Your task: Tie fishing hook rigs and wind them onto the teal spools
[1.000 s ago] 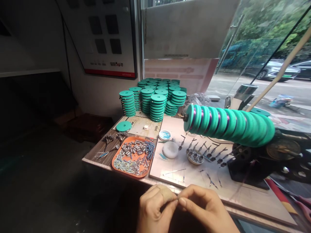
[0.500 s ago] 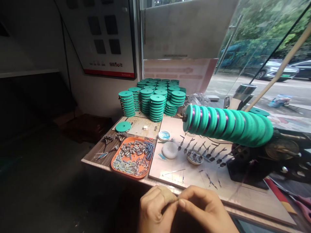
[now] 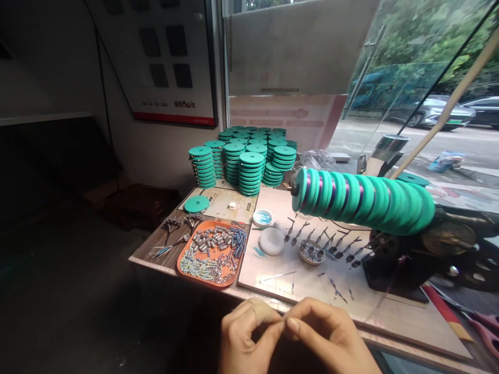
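Note:
My left hand [image 3: 251, 332] and my right hand [image 3: 327, 332] meet in front of the table's near edge. Thumb and forefinger of each are pinched together, tips almost touching. Whatever lies between them is too fine to make out. A tan band or plaster wraps one left finger. Just beyond the hands is a pale board [image 3: 273, 283] with a thin needle-like rod [image 3: 278, 277] and several short dark line pieces with small fittings. To the left, an orange tray [image 3: 180, 259] holds grey metal cylinders, blue pieces, pale tubes and tiny metal fittings.
A row of green foam spools [image 3: 362, 200] sits on a dark winding machine [image 3: 393, 280] at right. Stacked green spools [image 3: 251, 171] stand behind. The board bears a white disc [image 3: 272, 241] and small bowls [image 3: 312, 253]. Pink-handled scissors [image 3: 485, 332] lie far right.
Both hands keep their pinch at nearly the same place. The whole view has shifted very slightly; nothing on the table has visibly moved.

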`<act>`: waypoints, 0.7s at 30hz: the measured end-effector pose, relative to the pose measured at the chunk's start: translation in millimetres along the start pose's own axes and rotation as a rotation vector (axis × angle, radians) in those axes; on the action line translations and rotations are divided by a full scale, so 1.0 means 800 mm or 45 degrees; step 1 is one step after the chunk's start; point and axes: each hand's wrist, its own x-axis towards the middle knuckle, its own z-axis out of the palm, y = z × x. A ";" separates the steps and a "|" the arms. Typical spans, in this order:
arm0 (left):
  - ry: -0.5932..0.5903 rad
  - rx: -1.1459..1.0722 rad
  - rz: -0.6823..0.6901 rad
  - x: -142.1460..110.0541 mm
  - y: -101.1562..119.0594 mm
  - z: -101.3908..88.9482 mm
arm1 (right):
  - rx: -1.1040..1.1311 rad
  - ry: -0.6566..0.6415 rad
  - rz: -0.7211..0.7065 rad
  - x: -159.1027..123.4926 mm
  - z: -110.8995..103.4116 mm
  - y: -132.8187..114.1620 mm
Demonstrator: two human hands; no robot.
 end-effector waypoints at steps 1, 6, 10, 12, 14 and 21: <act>0.007 -0.010 0.001 0.000 0.000 0.000 | -0.012 0.003 -0.001 0.000 0.000 0.001; 0.018 -0.023 0.014 0.001 0.002 0.000 | -0.009 0.018 0.001 0.001 0.001 0.003; 0.028 -0.015 0.013 0.001 0.001 0.000 | -0.003 0.031 0.006 0.000 0.002 0.001; 0.031 -0.010 0.011 0.001 0.001 0.001 | -0.020 0.047 0.005 0.000 0.002 0.000; 0.022 -0.003 0.016 0.002 0.001 0.001 | -0.039 0.053 0.001 0.000 0.002 0.000; -0.113 0.110 0.096 0.009 0.009 -0.010 | -0.093 0.048 -0.014 -0.001 0.001 0.006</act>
